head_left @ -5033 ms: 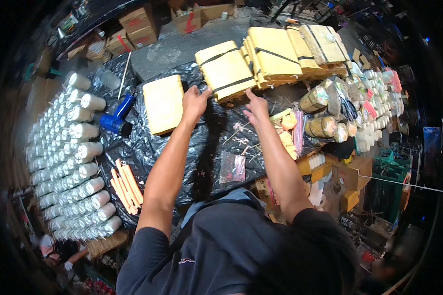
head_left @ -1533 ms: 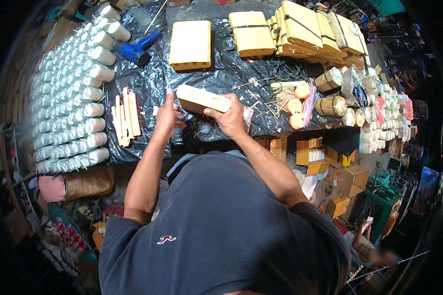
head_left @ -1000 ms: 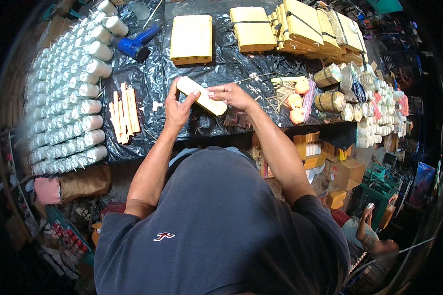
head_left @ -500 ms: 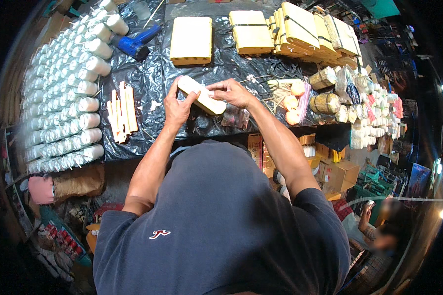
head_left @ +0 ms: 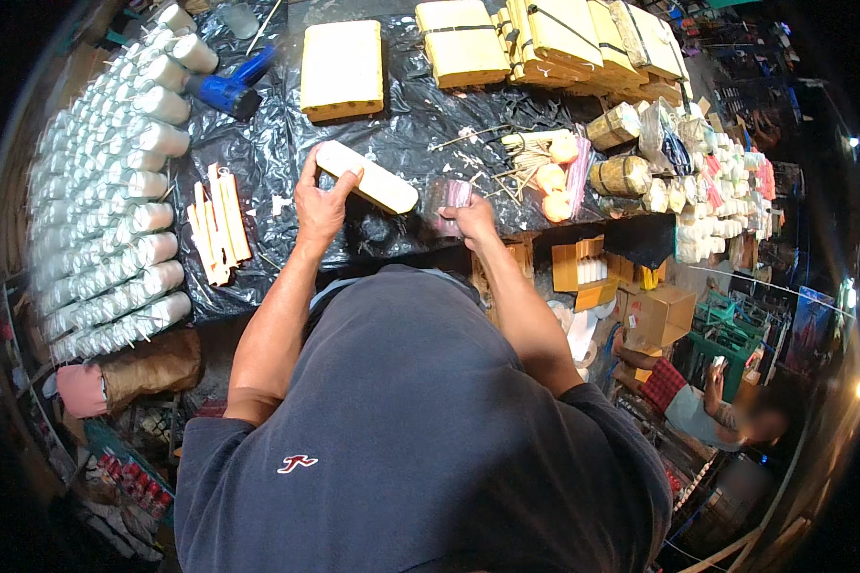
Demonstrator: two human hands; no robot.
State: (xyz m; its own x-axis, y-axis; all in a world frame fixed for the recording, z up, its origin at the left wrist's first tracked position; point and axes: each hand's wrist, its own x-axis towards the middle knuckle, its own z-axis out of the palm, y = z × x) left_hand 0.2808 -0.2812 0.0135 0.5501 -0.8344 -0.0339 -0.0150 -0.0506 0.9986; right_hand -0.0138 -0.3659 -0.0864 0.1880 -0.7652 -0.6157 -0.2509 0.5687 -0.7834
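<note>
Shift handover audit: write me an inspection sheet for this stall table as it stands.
Surface: table under black plastic sheet.
Job's things: pale oblong block; small clear tumbler.
Clutter: rows of white jars, yellow slabs, pale sticks, blue tool.
Grippers: left hand grips the block; right hand holds the tumbler.
Cables: nothing seen.
Surroundings: cardboard boxes; a seated person.

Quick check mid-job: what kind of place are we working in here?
Probably a market stall or small packing workshop: rows of white wrapped rolls, yellow bundled stacks on a black plastic-covered table, and cardboard boxes beside it.
</note>
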